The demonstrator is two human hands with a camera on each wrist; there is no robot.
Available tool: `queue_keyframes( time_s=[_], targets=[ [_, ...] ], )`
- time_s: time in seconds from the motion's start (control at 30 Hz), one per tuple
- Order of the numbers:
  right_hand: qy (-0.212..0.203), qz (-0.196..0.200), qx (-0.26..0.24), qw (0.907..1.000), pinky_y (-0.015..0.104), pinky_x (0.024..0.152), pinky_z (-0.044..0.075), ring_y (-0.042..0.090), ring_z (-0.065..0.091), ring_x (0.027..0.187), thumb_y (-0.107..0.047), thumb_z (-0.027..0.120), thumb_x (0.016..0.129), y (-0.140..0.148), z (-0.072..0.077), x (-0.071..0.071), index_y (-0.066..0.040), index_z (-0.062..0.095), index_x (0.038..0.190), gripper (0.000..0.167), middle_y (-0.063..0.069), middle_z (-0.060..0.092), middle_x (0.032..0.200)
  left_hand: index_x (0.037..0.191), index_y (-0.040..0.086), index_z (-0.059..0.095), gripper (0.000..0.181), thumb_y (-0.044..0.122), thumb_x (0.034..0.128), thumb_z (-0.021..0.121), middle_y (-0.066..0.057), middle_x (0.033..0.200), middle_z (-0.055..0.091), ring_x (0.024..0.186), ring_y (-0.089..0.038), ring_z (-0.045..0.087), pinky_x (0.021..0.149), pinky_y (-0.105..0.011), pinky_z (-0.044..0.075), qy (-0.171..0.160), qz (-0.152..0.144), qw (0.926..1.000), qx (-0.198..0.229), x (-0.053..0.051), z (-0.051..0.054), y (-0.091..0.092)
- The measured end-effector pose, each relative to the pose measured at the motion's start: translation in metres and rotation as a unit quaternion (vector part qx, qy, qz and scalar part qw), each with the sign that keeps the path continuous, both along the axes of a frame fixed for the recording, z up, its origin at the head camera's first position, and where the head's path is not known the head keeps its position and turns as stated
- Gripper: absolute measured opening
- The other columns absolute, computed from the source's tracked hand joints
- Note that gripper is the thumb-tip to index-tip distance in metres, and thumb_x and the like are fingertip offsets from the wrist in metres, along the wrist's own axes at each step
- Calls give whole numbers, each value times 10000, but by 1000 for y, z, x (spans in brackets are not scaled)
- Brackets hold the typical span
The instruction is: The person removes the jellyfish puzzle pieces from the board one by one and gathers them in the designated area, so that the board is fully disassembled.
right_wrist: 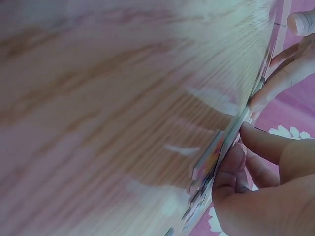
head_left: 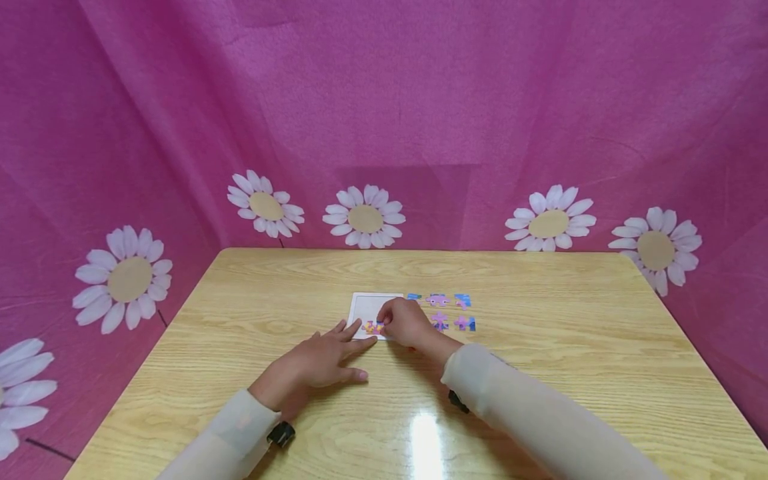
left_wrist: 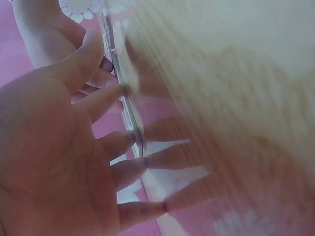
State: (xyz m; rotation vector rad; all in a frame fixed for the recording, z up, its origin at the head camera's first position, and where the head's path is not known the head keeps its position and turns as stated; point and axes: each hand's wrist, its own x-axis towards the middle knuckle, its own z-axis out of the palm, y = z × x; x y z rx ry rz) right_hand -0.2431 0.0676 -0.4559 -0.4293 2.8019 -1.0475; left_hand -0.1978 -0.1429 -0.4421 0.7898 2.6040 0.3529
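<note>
A white puzzle tray (head_left: 367,305) lies on the table in the head view. Placed pink and yellow jigsaw pieces (head_left: 370,328) sit at its front left. My left hand (head_left: 327,358) has its fingers spread, with fingertips touching the tray's left and front edges. In the left wrist view, the fingertips of that left hand (left_wrist: 64,147) reach the tabletop. My right hand (head_left: 410,325) bends over the tray's right part, thumb and fingers pinching a jigsaw piece mostly hidden by them. From the right wrist view, this right hand (right_wrist: 266,182) is low beside the tray's edge.
Several loose pink and blue jigsaw pieces, among them one with eyes (head_left: 438,300) and a corner-like one (head_left: 463,301), lie in rows right of the tray. The wooden table (head_left: 540,300) ends at a pink flowered curtain (head_left: 420,100) behind and at the sides.
</note>
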Motion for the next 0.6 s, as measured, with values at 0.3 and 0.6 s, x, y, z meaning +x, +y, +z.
queue_keyframes(
  time_s=[0.3, 0.6],
  targets=[
    [-112, -78, -124, 9998, 225, 577, 452, 131, 541, 729, 73, 789, 805, -1, 3, 2, -76, 681, 882, 200, -4, 609, 786, 1580, 362, 430, 686, 592, 964, 627, -50, 1716, 214, 1578, -376, 148, 1143, -746, 226, -12, -39, 10000, 1, -1, -1, 0],
    [206, -43, -439, 9988, 266, 674, 474, 109, 555, 692, 77, 769, 799, 1, 2, 0, -68, 695, 796, 163, -14, 639, 711, 1587, 344, 423, 684, 576, 975, 623, -78, 1715, 206, 1571, -400, 155, 1136, -751, 228, 64, -116, 9999, 29, 1, 1, 0]
  ],
)
